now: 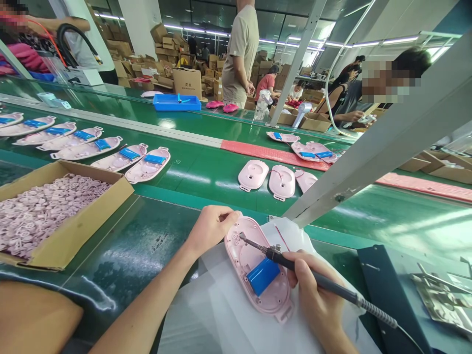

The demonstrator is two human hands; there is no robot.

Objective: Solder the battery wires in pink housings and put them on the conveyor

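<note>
I record my left hand [211, 230] pinching the far rim of the pink shell [275, 297]. My right hand [317, 297] is clamped on the soldering iron [342, 291], its tip inside the shell just beyond the blue battery [263, 276].

Clearance round the grips
Bare surface [147, 241] left of left grip [211, 228] up to cardboard box [73, 231]; slanted metal post [368, 162] just beyond right grip [317, 295]; black tray [383, 285] close right.

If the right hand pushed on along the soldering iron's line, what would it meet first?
Likely the pink shell, its inner wall right at the tip of the soldering iron; the left hand grips just beyond.
</note>
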